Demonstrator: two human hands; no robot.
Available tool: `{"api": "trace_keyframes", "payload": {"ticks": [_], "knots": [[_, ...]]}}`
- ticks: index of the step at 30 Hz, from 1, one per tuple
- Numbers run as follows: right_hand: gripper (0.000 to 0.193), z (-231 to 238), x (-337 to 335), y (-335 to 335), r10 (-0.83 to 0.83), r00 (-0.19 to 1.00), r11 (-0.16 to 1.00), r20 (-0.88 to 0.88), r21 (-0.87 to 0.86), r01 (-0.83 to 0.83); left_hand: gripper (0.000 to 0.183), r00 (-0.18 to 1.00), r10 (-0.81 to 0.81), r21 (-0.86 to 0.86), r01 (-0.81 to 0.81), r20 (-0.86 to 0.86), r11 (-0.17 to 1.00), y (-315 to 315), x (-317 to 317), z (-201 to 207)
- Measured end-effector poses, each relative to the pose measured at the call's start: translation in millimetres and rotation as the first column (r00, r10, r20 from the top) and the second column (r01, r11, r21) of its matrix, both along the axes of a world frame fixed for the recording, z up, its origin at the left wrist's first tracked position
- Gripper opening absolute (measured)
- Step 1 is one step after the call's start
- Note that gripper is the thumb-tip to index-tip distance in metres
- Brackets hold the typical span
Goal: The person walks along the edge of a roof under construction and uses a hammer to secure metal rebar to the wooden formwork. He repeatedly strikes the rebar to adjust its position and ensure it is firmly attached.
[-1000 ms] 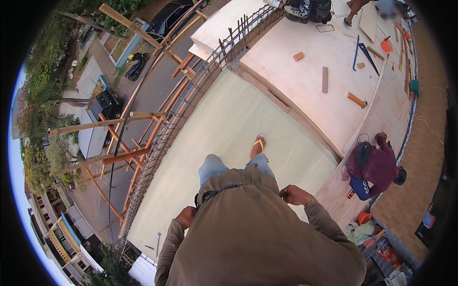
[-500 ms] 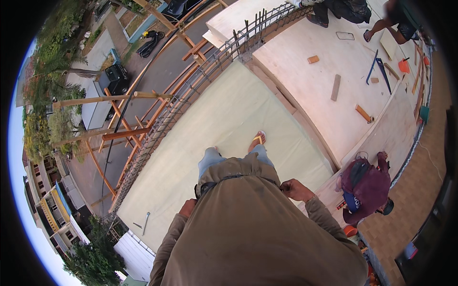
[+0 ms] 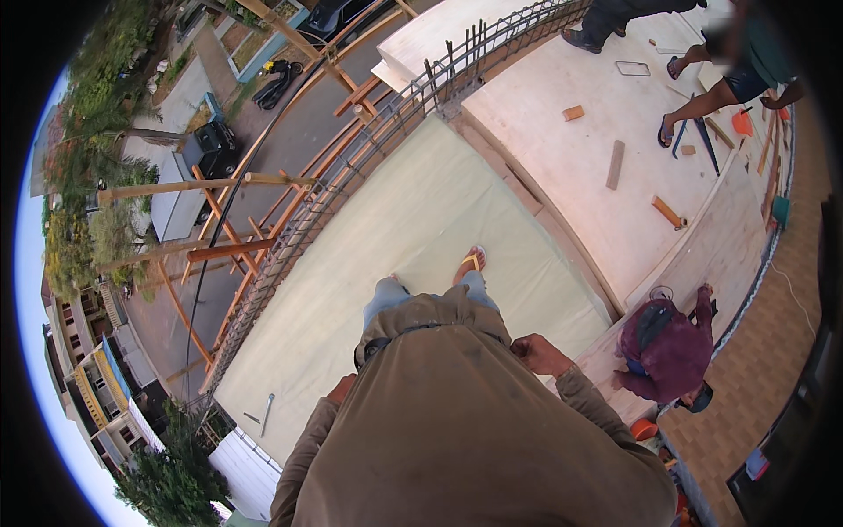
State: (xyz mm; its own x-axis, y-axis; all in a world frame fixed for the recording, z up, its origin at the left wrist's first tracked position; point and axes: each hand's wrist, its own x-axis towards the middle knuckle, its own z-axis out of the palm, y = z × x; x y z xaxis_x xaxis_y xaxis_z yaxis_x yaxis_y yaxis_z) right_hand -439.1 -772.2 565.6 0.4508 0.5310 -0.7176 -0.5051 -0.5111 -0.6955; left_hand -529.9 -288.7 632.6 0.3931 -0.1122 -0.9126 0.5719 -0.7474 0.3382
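I stand on a pale green sheeted panel [image 3: 351, 255], wearing a brown long-sleeved shirt [image 3: 439, 422] and a dark belt [image 3: 376, 348]. My right hand [image 3: 542, 356] is closed beside the shirt's right edge at my waist. Whatever its curled fingers may hold is too small to make out. My left hand [image 3: 342, 388] is at the opposite side of my waist, its fingers mostly hidden by the shirt. To its left a metal hand tool [image 3: 266, 415] lies on the panel, beside a short thin dark piece [image 3: 252, 417].
Steel rebar [image 3: 351, 167] and timber scaffolding [image 3: 230, 249] line the left edge, above a street. Plywood [image 3: 562, 176] at right carries a handsaw [image 3: 706, 145], wood blocks and an orange-handled tool [image 3: 669, 212]. A crouching co-worker [image 3: 672, 347] is at right; two others stand at the far right.
A far-right co-worker has stepped nearer, beside the handsaw. The crouching co-worker has shifted an arm and body. My hands stay at my waist, the right slightly lower.
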Motion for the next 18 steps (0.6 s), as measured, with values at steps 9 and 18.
{"api": "trace_keyframes", "payload": {"ticks": [9,18], "knots": [[0.014,-8,-25,7,-0.221,0.971,0.966,-0.094,0.117,0.232,0.038,0.998,0.041,-0.081,-0.037,0.046,0.996,19,-49,-31],[0.009,27,-13,20,-0.311,0.926,0.933,-0.213,0.119,0.341,0.039,0.997,0.075,-0.170,-0.075,-0.001,0.983,28,-70,-34]]}}
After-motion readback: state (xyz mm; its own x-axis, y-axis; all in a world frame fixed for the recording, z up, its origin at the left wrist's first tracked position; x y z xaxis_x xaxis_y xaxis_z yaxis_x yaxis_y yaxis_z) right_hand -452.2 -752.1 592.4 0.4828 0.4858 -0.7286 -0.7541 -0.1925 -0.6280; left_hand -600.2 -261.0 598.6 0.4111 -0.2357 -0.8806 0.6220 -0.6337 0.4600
